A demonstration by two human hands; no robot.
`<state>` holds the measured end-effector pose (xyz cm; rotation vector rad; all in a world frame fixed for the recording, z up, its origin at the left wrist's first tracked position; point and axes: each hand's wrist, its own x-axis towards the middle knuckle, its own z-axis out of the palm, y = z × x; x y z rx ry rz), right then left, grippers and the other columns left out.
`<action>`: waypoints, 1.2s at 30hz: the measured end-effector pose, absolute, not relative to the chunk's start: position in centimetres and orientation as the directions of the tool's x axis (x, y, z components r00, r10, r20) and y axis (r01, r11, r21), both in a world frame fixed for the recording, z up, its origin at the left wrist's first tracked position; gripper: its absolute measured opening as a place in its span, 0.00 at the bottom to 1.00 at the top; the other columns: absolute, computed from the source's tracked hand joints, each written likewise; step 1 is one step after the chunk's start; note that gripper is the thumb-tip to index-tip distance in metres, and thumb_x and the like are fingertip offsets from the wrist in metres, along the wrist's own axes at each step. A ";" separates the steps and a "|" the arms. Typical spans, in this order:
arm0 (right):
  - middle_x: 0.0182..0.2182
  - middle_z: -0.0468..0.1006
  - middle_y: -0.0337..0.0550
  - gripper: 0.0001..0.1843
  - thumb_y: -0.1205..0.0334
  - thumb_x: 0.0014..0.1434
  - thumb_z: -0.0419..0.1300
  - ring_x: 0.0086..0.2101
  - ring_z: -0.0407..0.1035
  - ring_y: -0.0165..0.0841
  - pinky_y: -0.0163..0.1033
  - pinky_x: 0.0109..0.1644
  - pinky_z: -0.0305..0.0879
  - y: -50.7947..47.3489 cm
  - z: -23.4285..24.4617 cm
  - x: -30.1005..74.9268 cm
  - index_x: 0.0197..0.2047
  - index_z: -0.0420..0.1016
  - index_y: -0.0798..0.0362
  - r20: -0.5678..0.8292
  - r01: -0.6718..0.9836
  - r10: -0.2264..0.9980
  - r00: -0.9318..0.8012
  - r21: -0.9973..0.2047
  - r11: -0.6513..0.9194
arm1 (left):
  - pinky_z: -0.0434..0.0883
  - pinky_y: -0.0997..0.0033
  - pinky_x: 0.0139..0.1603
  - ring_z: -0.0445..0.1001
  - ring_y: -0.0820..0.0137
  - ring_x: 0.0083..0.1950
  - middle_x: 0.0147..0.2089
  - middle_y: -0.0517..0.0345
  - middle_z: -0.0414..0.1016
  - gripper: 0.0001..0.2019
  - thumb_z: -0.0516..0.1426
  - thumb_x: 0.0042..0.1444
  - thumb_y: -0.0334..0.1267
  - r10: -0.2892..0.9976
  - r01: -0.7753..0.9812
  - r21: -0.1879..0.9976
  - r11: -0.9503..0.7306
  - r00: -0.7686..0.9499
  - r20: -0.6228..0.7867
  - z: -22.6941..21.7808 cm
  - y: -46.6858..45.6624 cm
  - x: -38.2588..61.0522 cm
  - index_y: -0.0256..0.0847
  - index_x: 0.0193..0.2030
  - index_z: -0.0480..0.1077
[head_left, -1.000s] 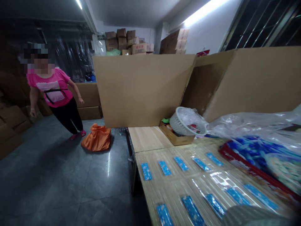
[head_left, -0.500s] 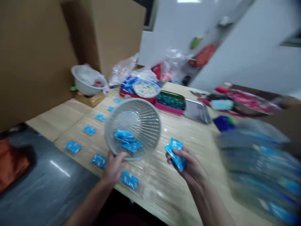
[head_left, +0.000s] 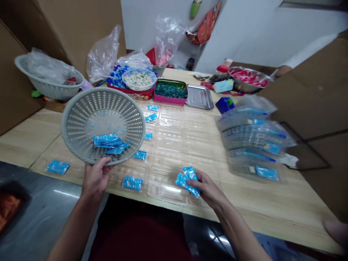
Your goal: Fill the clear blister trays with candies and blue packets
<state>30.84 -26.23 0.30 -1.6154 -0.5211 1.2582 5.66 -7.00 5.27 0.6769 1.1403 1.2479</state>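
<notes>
Two hands work at the near edge of the surface (head_left: 272, 203). Your left hand (head_left: 95, 180) curls around the rim of a grey perforated basket (head_left: 81, 125), tipping it toward you, and a small heap of blue sachets (head_left: 108, 143) lies at its low side. Your right hand (head_left: 206, 190) pinches a loose bunch of blue packets (head_left: 188, 182) in its fingers, just over a clear plastic tray (head_left: 185, 145) that spans the middle of the surface.

Single sachets sit in that tray's pockets, one (head_left: 132, 183) close to the near edge and others (head_left: 140, 155) in a line toward the far edge. One more packet (head_left: 58, 167) lies on the bare wood near the left edge.

A stack of clear trays (head_left: 250, 141) rests toward the right edge. Along the far edge are a second basket (head_left: 46, 87) with a plastic bag in it, a green-filled pink tin (head_left: 170, 90), a metal pan (head_left: 199, 96) and a bowl of red items (head_left: 248, 79). Nothing lies between your right hand and the tray.
</notes>
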 end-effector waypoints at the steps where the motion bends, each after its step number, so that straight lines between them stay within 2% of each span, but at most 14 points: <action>1: 0.24 0.70 0.35 0.18 0.55 0.39 0.67 0.25 0.64 0.30 0.34 0.28 0.60 -26.5 0.2 30.7 0.32 0.69 0.53 -0.478 -0.192 0.808 0.345 -0.878 -0.438 | 0.72 0.75 0.30 0.72 0.73 0.31 0.33 0.64 0.77 0.24 0.65 0.26 0.27 0.953 -0.370 0.892 0.261 -0.050 -0.300 5.3 -7.3 6.0 0.43 0.37 0.72; 3: 0.24 0.68 0.34 0.15 0.57 0.41 0.66 0.25 0.63 0.30 0.34 0.29 0.60 -26.9 -0.2 30.1 0.32 0.67 0.53 -0.454 -0.076 0.833 0.317 -0.887 -0.455 | 0.71 0.77 0.27 0.72 0.73 0.29 0.28 0.65 0.75 0.24 0.65 0.26 0.28 0.949 -0.361 0.885 0.294 -0.003 -0.316 5.2 -7.9 6.6 0.42 0.37 0.72; 6: 0.25 0.69 0.36 0.14 0.56 0.43 0.64 0.27 0.64 0.32 0.36 0.32 0.61 -27.0 -1.0 28.8 0.32 0.67 0.52 -0.346 0.207 0.871 0.347 -0.878 -0.432 | 0.70 0.77 0.26 0.71 0.73 0.27 0.25 0.67 0.73 0.24 0.65 0.27 0.29 0.943 -0.342 0.882 0.325 0.049 -0.329 5.0 -8.8 7.5 0.41 0.38 0.72; 9: 0.26 0.71 0.38 0.12 0.56 0.47 0.62 0.28 0.65 0.35 0.37 0.32 0.60 -27.2 -2.0 27.6 0.34 0.66 0.51 -0.194 0.490 0.908 0.372 -0.789 -0.369 | 0.71 0.75 0.29 0.72 0.73 0.28 0.25 0.66 0.74 0.24 0.65 0.28 0.30 0.937 -0.316 0.882 0.349 0.092 -0.338 4.7 -9.4 8.0 0.40 0.39 0.72; 12: 0.25 0.72 0.39 0.09 0.54 0.55 0.58 0.27 0.67 0.35 0.37 0.31 0.59 -27.6 -2.7 26.9 0.35 0.64 0.49 -0.054 0.658 0.937 0.345 -0.699 -0.282 | 0.72 0.74 0.31 0.74 0.71 0.29 0.27 0.65 0.74 0.24 0.66 0.28 0.31 0.931 -0.308 0.879 0.364 0.118 -0.345 4.5 -9.7 8.3 0.40 0.39 0.72; 17: 0.24 0.71 0.39 0.11 0.51 0.58 0.55 0.25 0.67 0.35 0.37 0.29 0.58 -28.1 -2.1 27.6 0.35 0.63 0.49 0.000 0.709 0.935 0.356 -0.652 -0.270 | 0.70 0.75 0.28 0.72 0.72 0.27 0.26 0.65 0.74 0.24 0.66 0.28 0.31 0.934 -0.299 0.885 0.358 0.100 -0.344 4.6 -9.5 8.2 0.40 0.38 0.72; 23: 0.23 0.71 0.37 0.09 0.53 0.60 0.50 0.25 0.67 0.34 0.37 0.29 0.60 -26.3 -0.5 31.1 0.34 0.60 0.49 -0.097 0.585 0.920 0.379 -0.745 -0.320 | 0.71 0.75 0.27 0.72 0.72 0.28 0.29 0.61 0.75 0.21 0.66 0.26 0.30 0.933 -0.333 0.875 0.352 0.048 -0.357 4.5 -8.9 7.7 0.40 0.34 0.73; 25: 0.24 0.71 0.38 0.09 0.53 0.61 0.50 0.26 0.68 0.34 0.37 0.30 0.60 -24.9 -0.3 32.4 0.34 0.60 0.49 -0.096 0.598 0.929 0.357 -0.741 -0.306 | 0.72 0.74 0.28 0.72 0.71 0.29 0.30 0.61 0.76 0.21 0.66 0.26 0.30 0.937 -0.346 0.875 0.339 0.047 -0.345 4.3 -8.8 7.6 0.40 0.34 0.73; 27: 0.25 0.72 0.38 0.08 0.54 0.60 0.50 0.27 0.68 0.34 0.37 0.31 0.60 -23.3 -0.2 33.3 0.35 0.60 0.50 -0.047 0.692 0.945 0.322 -0.669 -0.270 | 0.72 0.74 0.28 0.72 0.71 0.29 0.29 0.62 0.75 0.21 0.65 0.27 0.30 0.941 -0.354 0.875 0.330 0.047 -0.336 4.2 -8.7 7.4 0.39 0.35 0.72; 31: 0.31 0.75 0.45 0.06 0.61 0.58 0.54 0.31 0.70 0.37 0.37 0.33 0.58 -20.6 -0.2 33.2 0.39 0.63 0.52 -0.026 0.905 0.983 0.184 -0.385 -0.179 | 0.72 0.73 0.29 0.72 0.72 0.29 0.26 0.64 0.74 0.19 0.66 0.27 0.30 0.937 -0.365 0.869 0.334 0.031 -0.348 4.4 -8.7 6.9 0.38 0.33 0.72; 34: 0.36 0.76 0.49 0.08 0.63 0.57 0.57 0.36 0.70 0.39 0.37 0.34 0.58 -19.8 -0.2 32.5 0.41 0.64 0.53 -0.036 0.971 0.991 0.126 -0.202 -0.131 | 0.72 0.75 0.27 0.72 0.72 0.29 0.28 0.63 0.75 0.22 0.66 0.26 0.29 0.938 -0.369 0.871 0.324 0.006 -0.347 4.6 -8.7 6.6 0.39 0.35 0.72; 36: 0.37 0.75 0.50 0.09 0.61 0.57 0.58 0.37 0.70 0.40 0.37 0.35 0.59 -19.9 -0.3 32.3 0.42 0.65 0.53 -0.004 0.985 0.993 0.122 -0.125 -0.121 | 0.70 0.76 0.26 0.72 0.72 0.29 0.30 0.63 0.76 0.24 0.66 0.26 0.29 0.939 -0.373 0.871 0.318 -0.002 -0.344 4.6 -8.7 6.5 0.40 0.37 0.72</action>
